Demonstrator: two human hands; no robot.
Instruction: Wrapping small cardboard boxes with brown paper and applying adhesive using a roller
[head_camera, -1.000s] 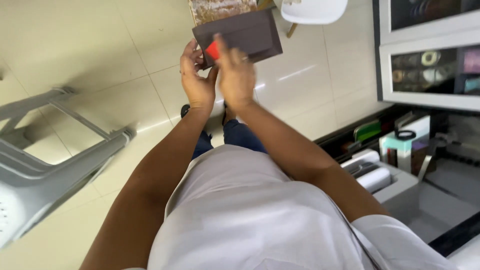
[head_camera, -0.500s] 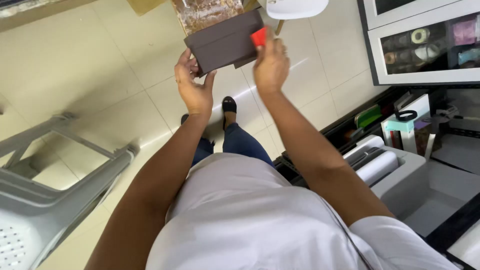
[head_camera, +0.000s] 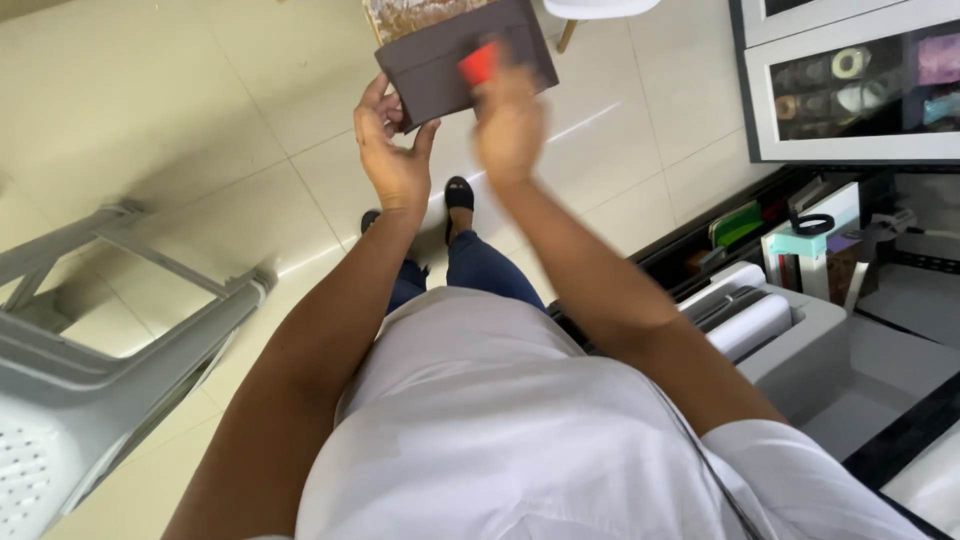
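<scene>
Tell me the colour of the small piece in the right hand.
Red small flat piece, head view, blurred.

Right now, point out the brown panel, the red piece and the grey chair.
brown panel (head_camera: 440, 62), head view, on its flat face left of the red piece.
red piece (head_camera: 479, 62), head view, on its middle, above the right hand's fingers.
grey chair (head_camera: 120, 365), head view, on its slanted leg.
</scene>
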